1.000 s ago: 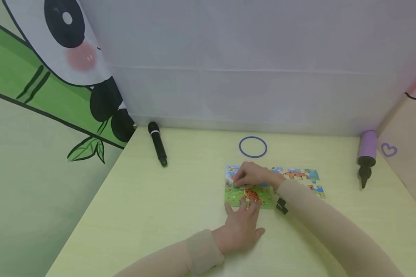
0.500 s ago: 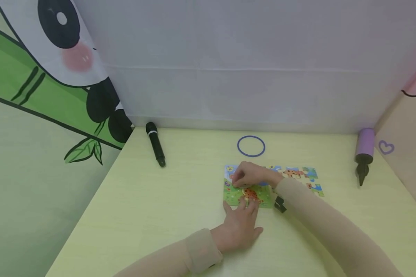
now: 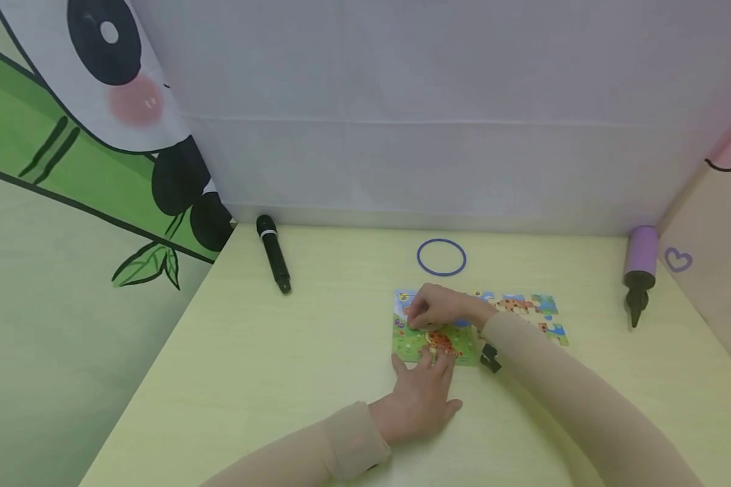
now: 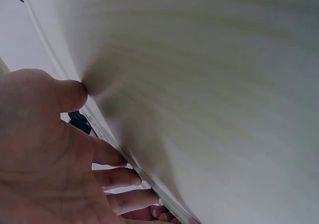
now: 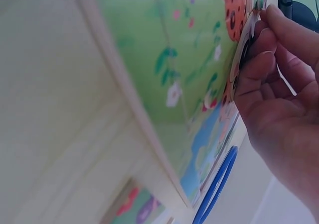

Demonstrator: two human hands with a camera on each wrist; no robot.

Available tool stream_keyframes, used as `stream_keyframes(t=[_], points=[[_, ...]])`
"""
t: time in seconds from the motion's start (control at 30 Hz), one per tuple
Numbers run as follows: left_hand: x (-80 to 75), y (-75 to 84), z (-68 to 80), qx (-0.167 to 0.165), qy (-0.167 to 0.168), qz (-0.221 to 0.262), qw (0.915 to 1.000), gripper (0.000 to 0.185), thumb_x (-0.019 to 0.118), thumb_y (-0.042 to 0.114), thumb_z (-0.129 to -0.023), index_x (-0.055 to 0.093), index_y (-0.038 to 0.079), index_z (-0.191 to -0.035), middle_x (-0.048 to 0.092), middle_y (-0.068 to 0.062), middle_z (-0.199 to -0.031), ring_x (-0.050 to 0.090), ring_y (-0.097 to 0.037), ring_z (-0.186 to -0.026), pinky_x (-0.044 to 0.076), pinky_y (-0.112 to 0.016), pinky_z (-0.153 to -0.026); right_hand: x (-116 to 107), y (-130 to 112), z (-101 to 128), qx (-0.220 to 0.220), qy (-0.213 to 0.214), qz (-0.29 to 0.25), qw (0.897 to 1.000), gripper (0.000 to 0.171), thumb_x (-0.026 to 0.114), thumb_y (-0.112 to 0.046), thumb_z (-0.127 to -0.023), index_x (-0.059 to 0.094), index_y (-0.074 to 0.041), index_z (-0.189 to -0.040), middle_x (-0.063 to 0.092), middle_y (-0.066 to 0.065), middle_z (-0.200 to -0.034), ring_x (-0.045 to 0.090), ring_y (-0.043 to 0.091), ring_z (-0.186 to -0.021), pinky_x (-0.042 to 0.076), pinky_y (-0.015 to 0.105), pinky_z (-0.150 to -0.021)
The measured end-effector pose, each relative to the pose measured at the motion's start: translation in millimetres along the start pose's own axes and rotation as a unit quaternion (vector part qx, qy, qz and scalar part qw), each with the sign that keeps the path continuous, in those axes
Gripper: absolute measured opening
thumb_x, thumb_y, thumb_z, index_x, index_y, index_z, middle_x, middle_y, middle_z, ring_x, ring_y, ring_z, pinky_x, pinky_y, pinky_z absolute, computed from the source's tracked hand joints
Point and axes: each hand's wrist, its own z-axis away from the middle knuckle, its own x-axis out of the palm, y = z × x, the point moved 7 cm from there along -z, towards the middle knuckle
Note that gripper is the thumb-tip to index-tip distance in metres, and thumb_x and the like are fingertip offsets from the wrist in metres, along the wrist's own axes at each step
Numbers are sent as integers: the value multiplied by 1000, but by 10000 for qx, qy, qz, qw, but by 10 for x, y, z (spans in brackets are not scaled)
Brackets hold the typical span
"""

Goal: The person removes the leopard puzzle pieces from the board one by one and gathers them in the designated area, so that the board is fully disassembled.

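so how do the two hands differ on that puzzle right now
The left hand lies flat with straight fingers pressing the puzzle's near edge; the right hand is curled, pinching a puzzle piece farther back. The left comes from the near side, the right from the right. Both touch the puzzle.

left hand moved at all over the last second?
No. The left hand rests fingers-flat on the near edge of the puzzle, in the same spot against the puzzle and the blue ring; only the camera shifted.

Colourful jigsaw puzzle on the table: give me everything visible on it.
The colourful flat jigsaw puzzle lies flat on the pale yellow-green table, just near of the blue ring. Its print shows green grass, blue sky and orange spotted animals. The left hand presses its near edge with straight fingers; the right hand pinches a piece at its left part.
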Motion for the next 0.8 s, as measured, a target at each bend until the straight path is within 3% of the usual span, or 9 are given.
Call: stream_keyframes(t=[0.43,0.8], points=[[30,7,-29,-22,-133,95,9999,73,29,65,-94,27,20,-152,27,7,-153,25,-23,-138,33,-69,-90,-11,98,4,114,-24,-372,9992,6,68,-12,-89,74,-11,-88,68,-3,-83,58,15,-74,49,28,-63],[28,10,-33,-46,-118,163,9998,74,31,64,-94,26,19,-152,27,7,-152,25,-24,-138,32,-69,-91,-5,73,50,-139,11,-912,9957,4,69,-11,-89,71,-7,-90,70,2,-82,61,20,-70,50,30,-61]])
